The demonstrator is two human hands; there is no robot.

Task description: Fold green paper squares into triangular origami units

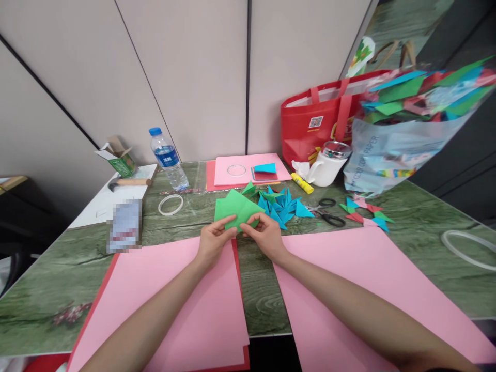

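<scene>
- Standing in the upper left of the frame, a clear water bottle with a blue cap; below it, a white ring lies flat on the green wood-patterned table.
- Lower left, a large pink sheet lies under the left forearm.
- Centre, the left hand has thumb and index finger closed on the lower left part of the green paper, the other fingers curled beneath.
- Centre, the green paper is held up between both hands in overlapping layers. It looks very light, thin and matt, so unlikely to slip, but easily creased or torn. It is probably floppy across a single layer and stiffer along any fold; the lower edges suit a light fingertip hold, with the upper points spared pressure.
- Just right of centre, the right hand pinches the lower right part between thumb and index finger.
- Farther right, folded blue pieces sit in a loose pile, their sharp tips likely to bend under weight, with black-handled scissors beside them.
</scene>
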